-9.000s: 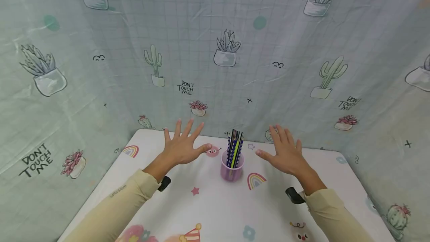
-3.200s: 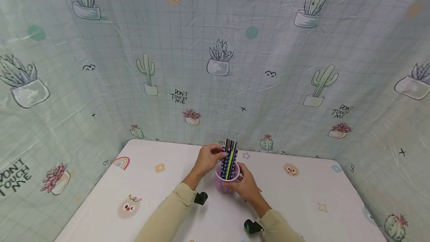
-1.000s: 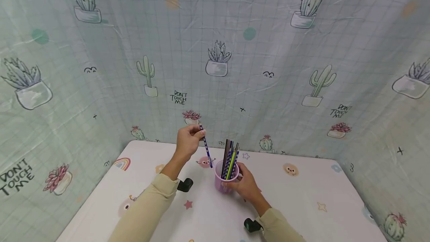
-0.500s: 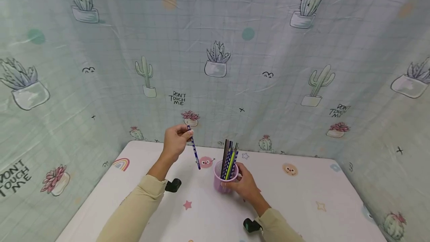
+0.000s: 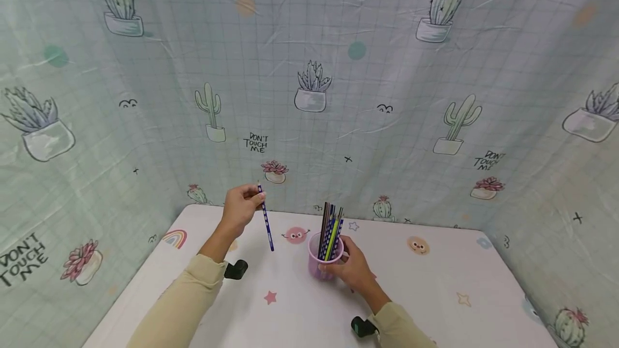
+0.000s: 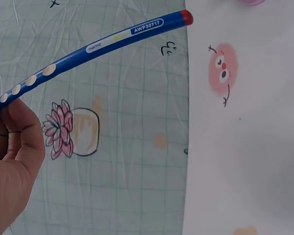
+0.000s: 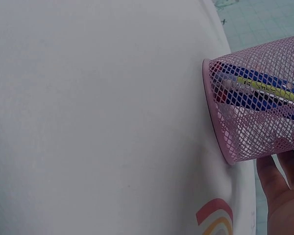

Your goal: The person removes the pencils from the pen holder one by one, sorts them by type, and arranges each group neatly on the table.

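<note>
My left hand (image 5: 240,209) pinches a blue pencil (image 5: 267,225) near its upper end, and the pencil hangs slanted above the table. In the left wrist view the pencil (image 6: 98,51) shows pale round spots, a name label and a red end; curled fingers (image 6: 22,127) hold its other end. A pink mesh pencil cup (image 5: 319,268) stands on the table with several pencils (image 5: 331,235) upright inside, one of them bright yellow-green. My right hand (image 5: 355,266) grips the cup from its right side. Through the mesh of the cup (image 7: 255,132) the pencils' lower ends show in the right wrist view.
The white table (image 5: 411,294) carries printed rainbows, stars and smiling faces. A cactus-print curtain (image 5: 358,122) rises behind it and along both sides. Black wrist cameras (image 5: 237,269) sit below both sleeves.
Since about three seconds ago, my left hand has lifted one blue pencil out of the cup and carried it left. The right hand has stayed at the cup.
</note>
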Demonstrator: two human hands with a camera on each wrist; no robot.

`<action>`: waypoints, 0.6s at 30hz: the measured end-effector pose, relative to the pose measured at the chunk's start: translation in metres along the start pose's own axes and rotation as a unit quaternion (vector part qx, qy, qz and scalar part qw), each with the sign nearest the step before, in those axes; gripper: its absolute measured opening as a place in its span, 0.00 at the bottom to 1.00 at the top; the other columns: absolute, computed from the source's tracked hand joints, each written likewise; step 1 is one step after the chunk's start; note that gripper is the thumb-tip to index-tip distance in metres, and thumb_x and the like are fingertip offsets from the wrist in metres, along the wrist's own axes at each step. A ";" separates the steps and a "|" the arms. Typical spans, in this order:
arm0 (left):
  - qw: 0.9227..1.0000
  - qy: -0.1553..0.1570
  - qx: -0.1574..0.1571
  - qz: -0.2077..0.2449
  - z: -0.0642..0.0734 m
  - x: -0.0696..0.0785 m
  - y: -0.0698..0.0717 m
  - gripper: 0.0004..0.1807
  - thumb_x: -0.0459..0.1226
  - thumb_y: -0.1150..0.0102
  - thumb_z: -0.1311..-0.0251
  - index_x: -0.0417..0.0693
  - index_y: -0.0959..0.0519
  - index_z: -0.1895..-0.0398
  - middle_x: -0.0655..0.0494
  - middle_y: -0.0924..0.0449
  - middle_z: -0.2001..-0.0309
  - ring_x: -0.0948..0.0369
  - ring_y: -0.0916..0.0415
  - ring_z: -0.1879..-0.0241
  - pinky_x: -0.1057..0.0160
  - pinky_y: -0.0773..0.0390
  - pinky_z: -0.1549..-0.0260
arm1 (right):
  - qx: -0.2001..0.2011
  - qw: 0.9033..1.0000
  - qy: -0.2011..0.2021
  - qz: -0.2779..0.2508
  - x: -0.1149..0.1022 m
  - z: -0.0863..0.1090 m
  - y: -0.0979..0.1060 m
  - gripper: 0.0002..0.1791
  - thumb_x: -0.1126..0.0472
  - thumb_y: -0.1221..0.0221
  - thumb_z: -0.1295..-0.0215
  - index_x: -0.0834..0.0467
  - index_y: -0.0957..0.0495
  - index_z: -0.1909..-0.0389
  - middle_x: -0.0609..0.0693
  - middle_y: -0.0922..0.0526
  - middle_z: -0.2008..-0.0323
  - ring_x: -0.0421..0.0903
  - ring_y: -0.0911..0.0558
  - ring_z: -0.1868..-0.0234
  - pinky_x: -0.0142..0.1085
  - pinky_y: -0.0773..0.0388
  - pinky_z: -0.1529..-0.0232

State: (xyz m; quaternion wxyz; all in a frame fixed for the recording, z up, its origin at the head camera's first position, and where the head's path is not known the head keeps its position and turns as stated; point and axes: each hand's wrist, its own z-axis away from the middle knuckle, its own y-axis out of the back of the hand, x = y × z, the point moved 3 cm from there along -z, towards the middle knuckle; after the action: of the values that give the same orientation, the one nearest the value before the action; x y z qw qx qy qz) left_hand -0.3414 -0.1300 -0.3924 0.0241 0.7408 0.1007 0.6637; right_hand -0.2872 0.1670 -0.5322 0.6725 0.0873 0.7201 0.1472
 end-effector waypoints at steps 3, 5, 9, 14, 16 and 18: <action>1.000 0.006 -0.004 0.001 -0.001 -0.003 0.004 0.11 0.29 0.41 0.28 0.27 0.22 0.49 0.43 0.16 0.54 0.67 0.20 0.65 0.72 0.15 0.62 | 0.000 1.000 0.002 0.004 0.000 0.000 0.001 0.50 0.57 0.18 0.50 0.56 0.33 0.28 0.61 0.25 0.30 0.67 0.25 0.29 0.58 0.26 0.32; 1.000 0.006 -0.005 0.000 -0.001 -0.005 0.007 0.12 0.29 0.41 0.28 0.26 0.22 0.49 0.44 0.16 0.55 0.67 0.21 0.65 0.71 0.15 0.62 | -0.002 1.000 0.005 0.005 -0.001 0.000 0.001 0.50 0.57 0.18 0.51 0.56 0.33 0.28 0.60 0.24 0.30 0.66 0.25 0.29 0.58 0.26 0.31; 1.000 0.010 -0.010 -0.004 -0.002 -0.011 0.013 0.12 0.29 0.41 0.27 0.26 0.23 0.48 0.49 0.17 0.58 0.67 0.21 0.66 0.71 0.15 0.63 | -0.003 1.000 0.008 0.006 -0.001 0.001 0.001 0.49 0.56 0.18 0.50 0.56 0.33 0.28 0.61 0.24 0.30 0.67 0.25 0.29 0.58 0.26 0.31; 1.000 0.021 -0.014 -0.014 -0.003 -0.018 0.021 0.12 0.29 0.42 0.26 0.27 0.23 0.48 0.48 0.17 0.57 0.64 0.20 0.63 0.71 0.16 0.63 | 0.000 1.000 0.003 0.002 -0.001 0.001 0.000 0.49 0.58 0.19 0.50 0.56 0.33 0.28 0.60 0.24 0.30 0.67 0.25 0.29 0.57 0.25 0.32; 0.999 0.027 -0.018 -0.021 -0.004 -0.020 0.024 0.11 0.30 0.42 0.26 0.28 0.22 0.48 0.48 0.17 0.57 0.64 0.20 0.62 0.70 0.15 0.62 | 0.003 1.000 0.000 -0.001 -0.002 0.002 0.000 0.48 0.59 0.19 0.50 0.55 0.33 0.28 0.60 0.24 0.30 0.67 0.24 0.29 0.57 0.25 0.32; 0.999 0.031 -0.021 -0.026 -0.005 -0.023 0.027 0.12 0.30 0.42 0.27 0.28 0.22 0.47 0.48 0.17 0.56 0.64 0.20 0.61 0.69 0.15 0.61 | 0.003 1.000 0.003 -0.002 -0.002 0.001 0.000 0.48 0.59 0.19 0.50 0.56 0.33 0.28 0.60 0.23 0.31 0.67 0.24 0.29 0.57 0.25 0.33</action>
State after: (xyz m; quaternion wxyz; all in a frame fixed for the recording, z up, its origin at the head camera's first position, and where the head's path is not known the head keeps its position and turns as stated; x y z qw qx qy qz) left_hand -0.3455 -0.1611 -0.4092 0.0541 0.7161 0.1070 0.6876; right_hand -0.2858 0.1667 -0.5301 0.6706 0.0876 0.7225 0.1436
